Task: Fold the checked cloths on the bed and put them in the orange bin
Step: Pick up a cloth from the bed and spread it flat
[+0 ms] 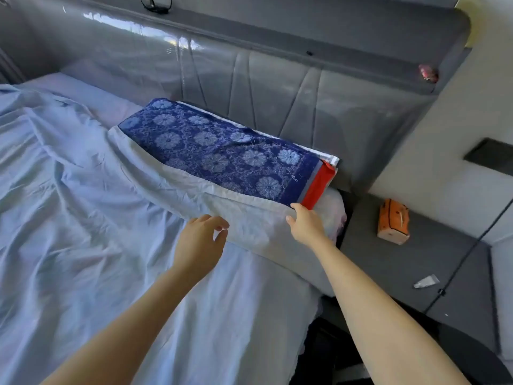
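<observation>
No checked cloth and no orange bin are in view. A light blue sheet (83, 204) covers the bed, its pale turned-back hem (249, 218) lying against a pillow (222, 151) under a dark blue floral cloth with a red end. My left hand (201, 240) hovers at the hem with fingers loosely curved and thumb apart, nothing between them. My right hand (305, 225) is at the hem beside the pillow's red corner, fingers curled down over the sheet's edge.
A grey padded headboard (277, 79) runs behind the pillow. To the right stands a grey bedside unit (402, 262) with an orange tissue box (393, 222), a small white tube (426, 281) and a black cable. A crumpled plastic bag (334, 212) sits by the pillow.
</observation>
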